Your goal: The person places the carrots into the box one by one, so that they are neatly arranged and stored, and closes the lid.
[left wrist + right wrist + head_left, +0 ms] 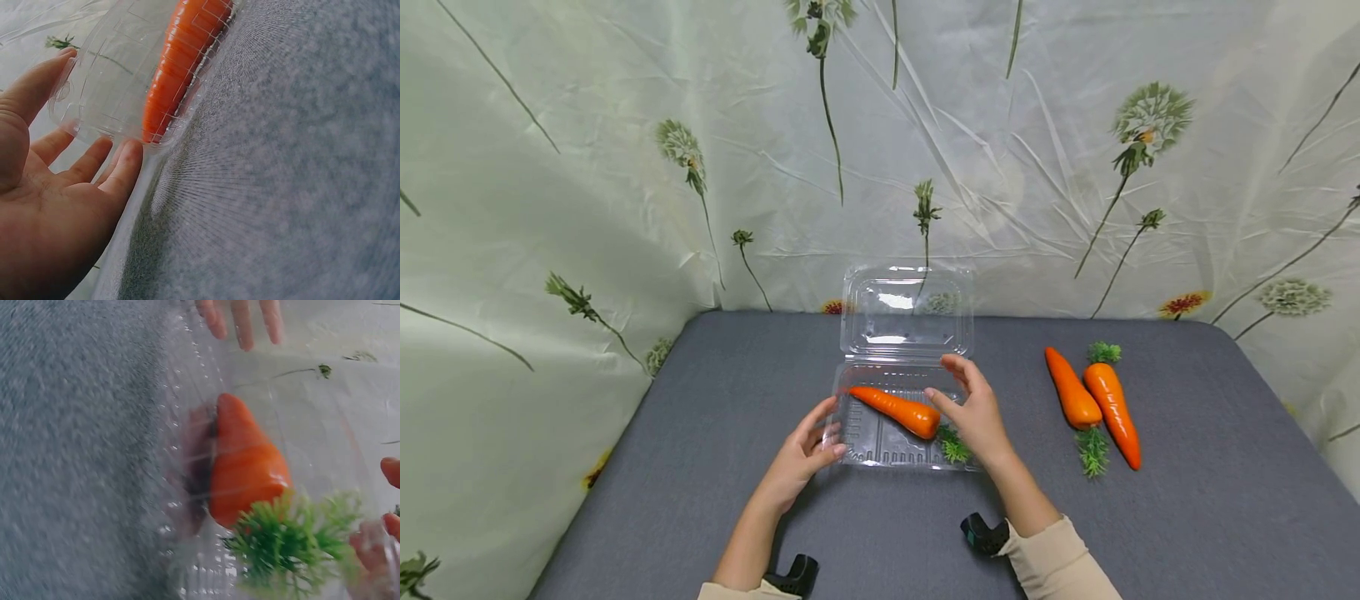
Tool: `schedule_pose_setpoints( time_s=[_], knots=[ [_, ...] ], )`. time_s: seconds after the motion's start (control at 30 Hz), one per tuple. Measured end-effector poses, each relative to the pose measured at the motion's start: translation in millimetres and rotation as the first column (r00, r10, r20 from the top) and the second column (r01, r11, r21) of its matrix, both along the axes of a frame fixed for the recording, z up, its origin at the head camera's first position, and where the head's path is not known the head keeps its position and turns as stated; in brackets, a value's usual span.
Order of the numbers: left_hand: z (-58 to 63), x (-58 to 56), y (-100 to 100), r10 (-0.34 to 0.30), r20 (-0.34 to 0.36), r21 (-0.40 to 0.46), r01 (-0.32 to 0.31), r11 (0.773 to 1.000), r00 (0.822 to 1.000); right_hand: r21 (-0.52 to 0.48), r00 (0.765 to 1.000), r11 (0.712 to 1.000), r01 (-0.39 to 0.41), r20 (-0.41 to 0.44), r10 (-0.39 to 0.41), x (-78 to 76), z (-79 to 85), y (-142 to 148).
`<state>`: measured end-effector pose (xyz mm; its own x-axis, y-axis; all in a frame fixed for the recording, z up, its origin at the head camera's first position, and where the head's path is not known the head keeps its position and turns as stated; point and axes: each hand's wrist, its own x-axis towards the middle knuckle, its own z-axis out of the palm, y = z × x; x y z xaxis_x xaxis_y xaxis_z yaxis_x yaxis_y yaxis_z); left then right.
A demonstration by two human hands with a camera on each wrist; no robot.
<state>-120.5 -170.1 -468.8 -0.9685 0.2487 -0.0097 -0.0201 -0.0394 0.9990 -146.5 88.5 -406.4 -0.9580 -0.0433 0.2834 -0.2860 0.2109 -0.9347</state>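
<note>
A clear plastic clamshell box [865,442] lies opened on the table, its lid [906,333] raised at the back. Inside it rests an orange carrot [895,410] with a green leafy top [953,445], slanting from upper left to lower right. My left hand [797,458] touches the box's left side with nearly straight fingers; in the left wrist view its fingertips [131,150] meet the clear wall. Over the right side of the box is my right hand [981,417], thumb and fingers apart, holding nothing. The right wrist view is blurred around the carrot [247,469].
Two more carrots lie to the right on the grey table [1210,400]: one [1073,390] with its leaves toward me, the other [1114,408] with its leaves away. A flower-printed curtain [1015,183] hangs behind the table's far edge.
</note>
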Motion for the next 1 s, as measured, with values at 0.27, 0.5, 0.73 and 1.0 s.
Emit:
schedule_pose_setpoints(
  time_s=[0.27,0.5,0.73,1.0],
  knots=[
    [-1.2,0.2,-1,0.001,0.005,-0.002,-0.001,1.000,1.000,0.031,0.994,0.997,0.068,-0.086,-0.065,2.8,-0.4,16],
    [-2.6,-0.5,-1,0.002,0.011,-0.003,-0.002,1.000,1.000,0.047,0.978,0.989,0.141,-0.160,-0.131,5.6,-4.0,32],
    [-3.3,-0.6,-1,0.012,0.024,-0.009,-0.012,1.000,1.000,0.103,0.953,0.962,0.253,-0.197,-0.229,24.8,23.3,38],
    [-2.3,-0.3,-1,0.008,0.020,-0.003,-0.008,1.000,1.000,0.059,0.899,0.931,0.360,-0.289,-0.329,29.7,16.2,54]
  ],
)
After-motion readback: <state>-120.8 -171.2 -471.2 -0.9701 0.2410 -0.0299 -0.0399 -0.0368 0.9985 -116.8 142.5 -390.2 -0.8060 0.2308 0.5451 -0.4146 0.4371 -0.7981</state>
